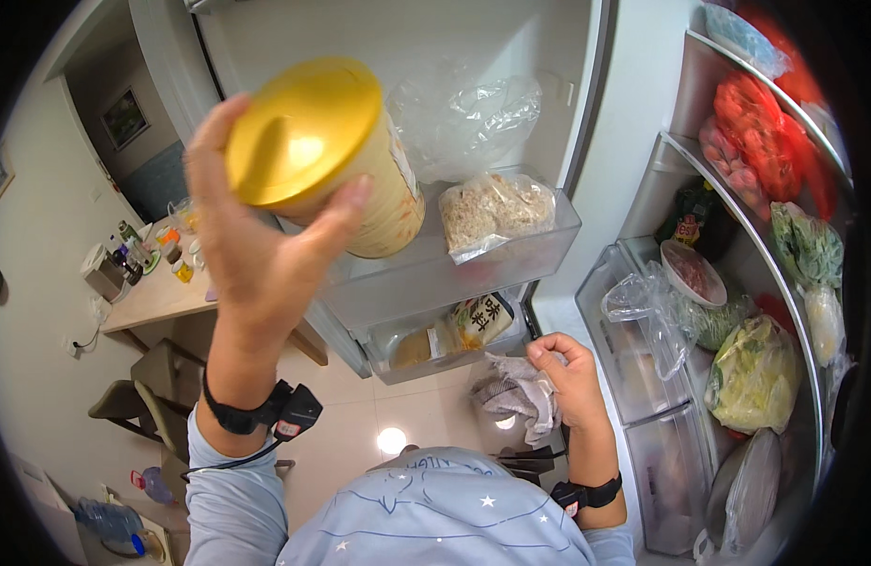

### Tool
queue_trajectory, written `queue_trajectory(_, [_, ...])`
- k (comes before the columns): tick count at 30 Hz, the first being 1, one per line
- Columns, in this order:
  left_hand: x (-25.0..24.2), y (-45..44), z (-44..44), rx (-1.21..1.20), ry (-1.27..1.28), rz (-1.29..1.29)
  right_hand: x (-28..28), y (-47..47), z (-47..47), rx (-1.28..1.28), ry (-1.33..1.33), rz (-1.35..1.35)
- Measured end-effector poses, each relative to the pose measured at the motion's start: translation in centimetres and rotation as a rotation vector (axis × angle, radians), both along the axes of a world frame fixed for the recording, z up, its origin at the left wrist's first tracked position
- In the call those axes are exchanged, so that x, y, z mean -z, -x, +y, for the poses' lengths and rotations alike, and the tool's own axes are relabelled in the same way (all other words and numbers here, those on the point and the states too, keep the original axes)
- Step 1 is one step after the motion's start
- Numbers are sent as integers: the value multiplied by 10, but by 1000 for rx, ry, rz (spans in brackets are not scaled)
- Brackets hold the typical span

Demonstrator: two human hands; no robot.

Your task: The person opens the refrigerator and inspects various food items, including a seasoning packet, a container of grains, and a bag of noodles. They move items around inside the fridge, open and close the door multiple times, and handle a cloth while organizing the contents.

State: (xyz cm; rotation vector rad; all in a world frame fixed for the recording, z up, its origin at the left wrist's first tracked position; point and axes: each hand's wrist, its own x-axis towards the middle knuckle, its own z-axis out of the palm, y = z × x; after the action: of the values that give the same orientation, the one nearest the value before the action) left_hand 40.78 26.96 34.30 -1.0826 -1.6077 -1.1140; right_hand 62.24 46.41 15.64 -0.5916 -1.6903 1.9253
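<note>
My left hand (pixel 258 240) is wrapped round a canister with a yellow lid (pixel 308 134), held tilted over the upper bin (pixel 435 276) of the open fridge door. Whether the canister touches the bin cannot be told. Beside it in that bin stands a clear bag of pale, crumbly food (pixel 499 212), with a crumpled clear plastic bag (pixel 470 120) behind. Lower down and to the right, my right hand (pixel 566 375) pinches a grey cloth (pixel 516 396), which hangs in folds. A lower door bin (pixel 442 364) holds a printed seasoning packet (pixel 481 322) and another packet.
Fridge shelves (pixel 753 177) on the right hold a red bag (pixel 753 134), a bowl of meat (pixel 693 272) and bagged leafy greens (pixel 753 375). Clear drawers (pixel 669 474) lie below. At the left are a table (pixel 159 308) with cups, several chairs (pixel 159 375) and a large water bottle (pixel 110 520).
</note>
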Motion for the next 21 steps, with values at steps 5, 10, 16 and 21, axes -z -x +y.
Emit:
queue_trajectory(5, [-15,-18,-25,437,-122,-154,-13,-8,4,71,-8,33])
queue_trajectory(10, [3,-21,-13,990,243,-209,-32,-30,4,55,-126,34])
queue_trajectory(16, [83,-58,55,937,720,-229,-34,-66,-14,-62,-395,-28])
queue_trajectory(21, [138,-76,107,1088,909,-345,-2,-70,-21,194,-457,-164])
